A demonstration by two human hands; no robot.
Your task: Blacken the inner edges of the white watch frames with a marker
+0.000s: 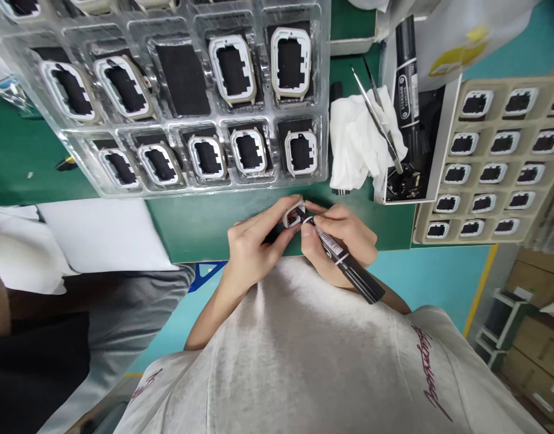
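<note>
Near the front edge of the green table, my left hand (254,241) is closed on a small pale watch case frame (293,214), gripping it by its sides. A black marker pen (344,259) sits in my right hand (344,238), its tip at the inside of the frame and its thick end slanting down to the right. Fingertips of my right hand also come close to the frame's right side; whether they touch it I cannot tell. Above my hands lies a clear plastic tray (166,191) of similar frames (232,69) on black pads, one pocket showing only its pad (184,78).
Right of the tray lie a white cloth (355,138) and tweezers (378,117). A white box (443,144) holds another marker (407,78) and dark parts. A beige tray (480,160) carries more frames. White sheets (105,235) lie left; a person's grey-clothed leg (145,307) is beside me.
</note>
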